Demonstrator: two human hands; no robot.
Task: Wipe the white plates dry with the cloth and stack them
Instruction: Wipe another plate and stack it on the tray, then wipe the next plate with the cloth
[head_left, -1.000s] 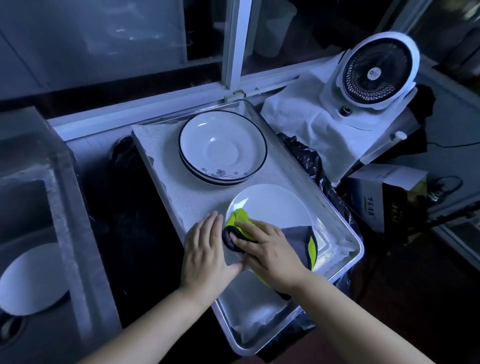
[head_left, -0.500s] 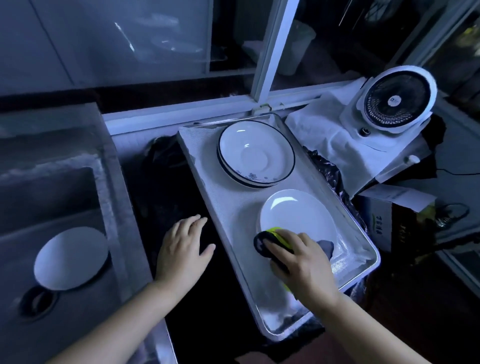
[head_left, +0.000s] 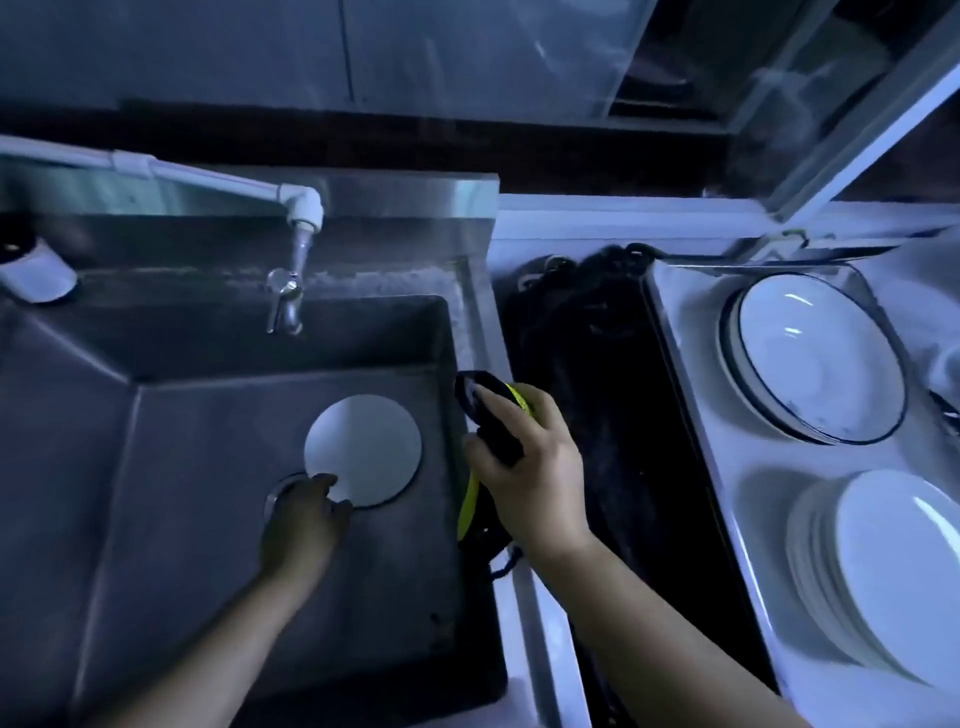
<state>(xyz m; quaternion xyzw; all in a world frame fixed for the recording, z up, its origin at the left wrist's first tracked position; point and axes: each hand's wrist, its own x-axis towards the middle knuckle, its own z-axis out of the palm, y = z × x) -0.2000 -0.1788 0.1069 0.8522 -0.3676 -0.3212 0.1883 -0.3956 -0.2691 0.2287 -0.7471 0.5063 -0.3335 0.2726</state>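
Note:
A white plate (head_left: 366, 449) lies on the floor of the steel sink (head_left: 171, 457). My left hand (head_left: 304, 525) is down in the sink with its fingertips at the plate's near-left edge; the exact hold is too dark to tell. My right hand (head_left: 524, 462) hovers over the sink's right rim and grips a dark cloth with yellow-green trim (head_left: 488, 415). On the metal tray (head_left: 691, 441) at the right stand a stack of white plates (head_left: 883, 571) at the front and black-rimmed plates (head_left: 815, 358) behind.
A tap (head_left: 288, 291) juts over the sink's back wall, fed by a white pipe. A drain opening (head_left: 280, 493) sits beside the plate. A dark gap with black plastic (head_left: 597, 389) separates sink and tray. A window frame runs along the back.
The view has swung left from the tray to the sink. My left hand has reached down to the plate in the sink. My right hand has lifted the cloth off the tray's plate and carried it left.

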